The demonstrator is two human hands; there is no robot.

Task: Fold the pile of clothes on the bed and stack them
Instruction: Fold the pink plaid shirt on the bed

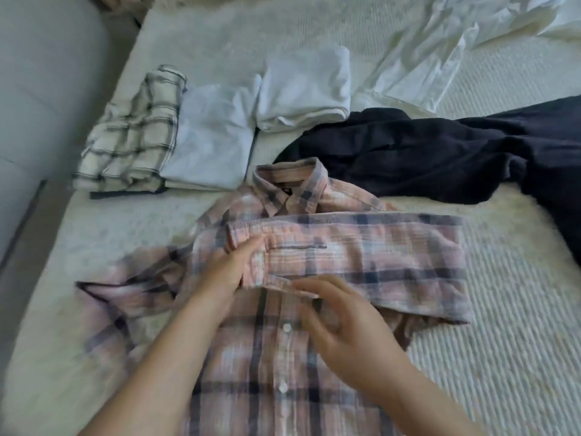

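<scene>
A pink plaid shirt [361,256] lies button-side up on the bed [503,341], collar away from me. One sleeve is folded across its chest from the right. My left hand [226,275] pinches the cuff end of that sleeve. My right hand [342,322] hovers over the button placket with relaxed, slightly curled fingers, blurred by motion, and holds nothing. Beyond the shirt sit three folded items side by side: a cream plaid shirt [132,136], a light grey piece [213,136] and a white piece [305,89].
An unfolded dark navy garment [440,149] sprawls to the right of the collar. A crumpled white shirt [440,48] lies at the far right. A grey padded bed frame [41,89] borders the left side.
</scene>
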